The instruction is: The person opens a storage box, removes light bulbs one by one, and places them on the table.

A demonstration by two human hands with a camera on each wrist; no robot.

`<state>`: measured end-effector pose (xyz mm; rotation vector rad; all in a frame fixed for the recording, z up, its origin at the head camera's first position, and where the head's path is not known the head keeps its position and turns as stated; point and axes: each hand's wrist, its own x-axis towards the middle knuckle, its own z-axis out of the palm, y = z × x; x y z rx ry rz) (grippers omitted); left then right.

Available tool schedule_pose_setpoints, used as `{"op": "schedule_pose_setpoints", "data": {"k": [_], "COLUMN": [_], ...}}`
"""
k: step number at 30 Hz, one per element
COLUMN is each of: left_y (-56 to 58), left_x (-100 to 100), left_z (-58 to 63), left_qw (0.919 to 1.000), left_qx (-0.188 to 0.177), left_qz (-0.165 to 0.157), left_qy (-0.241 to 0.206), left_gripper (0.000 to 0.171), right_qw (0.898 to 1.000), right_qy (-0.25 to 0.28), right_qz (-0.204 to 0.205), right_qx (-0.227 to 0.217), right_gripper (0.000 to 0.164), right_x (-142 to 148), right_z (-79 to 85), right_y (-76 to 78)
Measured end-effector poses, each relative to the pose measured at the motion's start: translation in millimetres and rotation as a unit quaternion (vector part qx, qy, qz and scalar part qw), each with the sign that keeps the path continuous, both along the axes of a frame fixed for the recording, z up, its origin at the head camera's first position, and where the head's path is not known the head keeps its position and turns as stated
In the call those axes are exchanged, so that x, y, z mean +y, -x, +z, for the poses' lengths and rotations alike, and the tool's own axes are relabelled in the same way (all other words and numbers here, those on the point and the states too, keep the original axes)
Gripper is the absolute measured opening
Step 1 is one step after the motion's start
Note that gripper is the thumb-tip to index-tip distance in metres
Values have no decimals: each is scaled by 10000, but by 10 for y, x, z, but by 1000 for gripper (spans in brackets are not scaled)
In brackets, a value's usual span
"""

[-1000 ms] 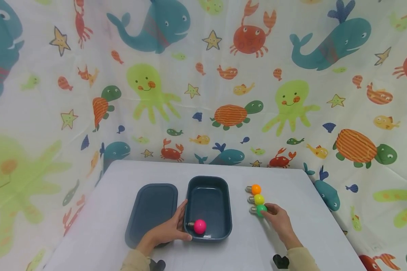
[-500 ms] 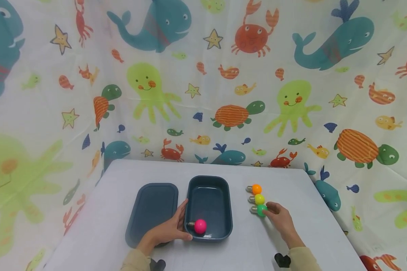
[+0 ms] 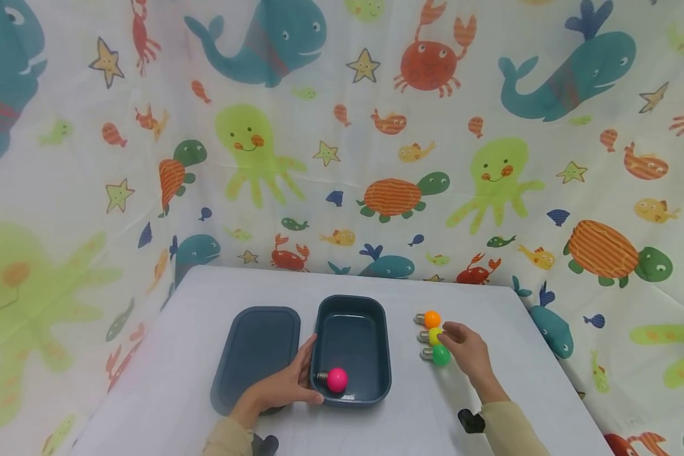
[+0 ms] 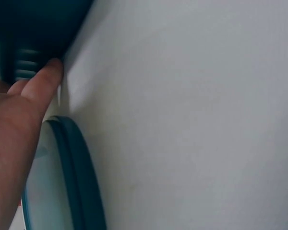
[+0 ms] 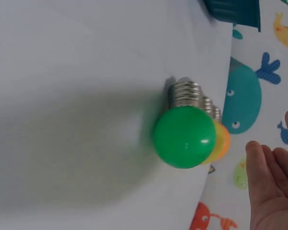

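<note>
Hovering over on the right, the right hand (image 3: 472, 356) has nothing in its hold: fingers fairly straight, thumb set apart from them, a gap between them and the green bulb (image 3: 439, 355) in the right wrist view. From the head view, its fingertips overlap the yellow bulb (image 3: 432, 337); whether they touch it, I cannot tell.

And what a neat row below! Green sits nearest the person, yellow in the middle, the orange bulb (image 3: 431, 319) at the far end, all three lying on the counter (image 3: 413, 418) with metal bases aimed left, toward the box (image 3: 350, 332).

Over to the left hand (image 3: 285, 385), spread against the box at its near left corner, thumb by the near edge, straightish fingers along the left wall. Inside the box, the pink bulb (image 3: 337, 380) lies on its side in that same corner, base pointing left. The lid (image 3: 259, 354) rests flat just left of the box, partly under the left arm, and a sea-creature curtain (image 3: 313, 183) hangs behind it all.
</note>
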<state>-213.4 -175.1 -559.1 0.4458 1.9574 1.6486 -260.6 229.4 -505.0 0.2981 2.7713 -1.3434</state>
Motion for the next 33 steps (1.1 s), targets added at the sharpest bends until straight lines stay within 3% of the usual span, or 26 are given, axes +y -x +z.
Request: {"op": "schedule_pose_setpoints", "data": {"k": [7, 14, 23, 33], "left_y": [-12, -16, -35, -68], "left_x": [3, 13, 35, 38], "left_z": [39, 18, -46, -34], "left_qw": [10000, 10000, 10000, 10000], "left_qx": [-4, -28, 29, 68], "left_qz": [4, 34, -3, 9], "left_qy": [79, 25, -26, 17], "left_gripper": [120, 120, 121, 120], "right_qw": [9980, 9952, 9922, 9833], "right_qy": [-489, -534, -469, -557], "right_qz": [171, 492, 952, 1651], "right_qx": [359, 653, 655, 515], "right_gripper": [42, 42, 40, 36], "right_x": [-246, -484, -768, -1067], "right_z": [205, 335, 395, 403], "right_y": [74, 126, 153, 171]}}
